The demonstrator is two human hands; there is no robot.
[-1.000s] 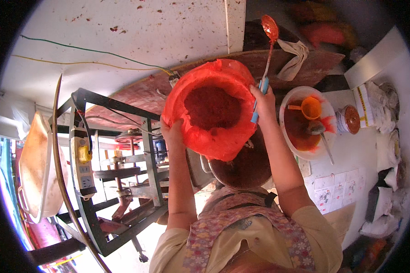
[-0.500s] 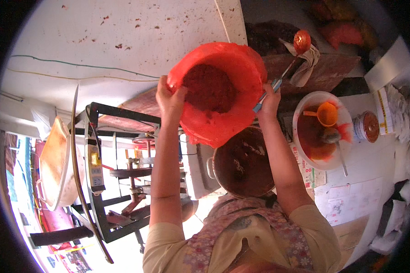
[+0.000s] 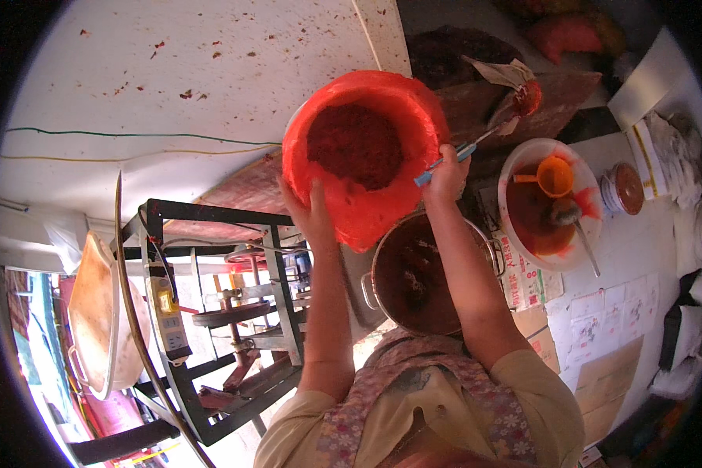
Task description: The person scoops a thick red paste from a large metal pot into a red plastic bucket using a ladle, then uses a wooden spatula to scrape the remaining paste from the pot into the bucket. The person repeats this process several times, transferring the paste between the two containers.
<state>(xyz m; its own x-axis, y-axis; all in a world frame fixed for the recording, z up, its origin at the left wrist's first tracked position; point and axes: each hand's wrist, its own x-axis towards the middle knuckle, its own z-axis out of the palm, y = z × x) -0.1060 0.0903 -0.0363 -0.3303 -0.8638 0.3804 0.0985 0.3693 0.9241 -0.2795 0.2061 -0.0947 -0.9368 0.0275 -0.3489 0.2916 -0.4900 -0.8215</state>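
Note:
A bucket lined with a red plastic bag (image 3: 382, 210) is tipped toward me, and dark red paste (image 3: 355, 148) lies inside it. My left hand (image 3: 308, 209) grips its lower left side, the thumb over the bag and the other fingers mostly hidden behind. At the bucket's right edge my right hand (image 3: 448, 178) is closed round the blue handle of a ladle (image 3: 464, 150). The ladle's red-smeared bowl (image 3: 527, 97) points up and right. Below the bucket, close to my body, stands a large two-handled pot (image 3: 417, 273) with dark brown residue inside.
To the right sits a white basin (image 3: 515, 238) of red liquid with an orange scoop (image 3: 554, 176) and a metal ladle (image 3: 567, 210). A lidded jar (image 3: 622, 189) stands beyond. On the left are a black metal frame (image 3: 175, 312) and a tilted pale basin (image 3: 101, 312).
The bucket has shifted slightly left in view. My left hand has slid down its left side. The ladle in my right hand has turned, its bowl now tilted sideways.

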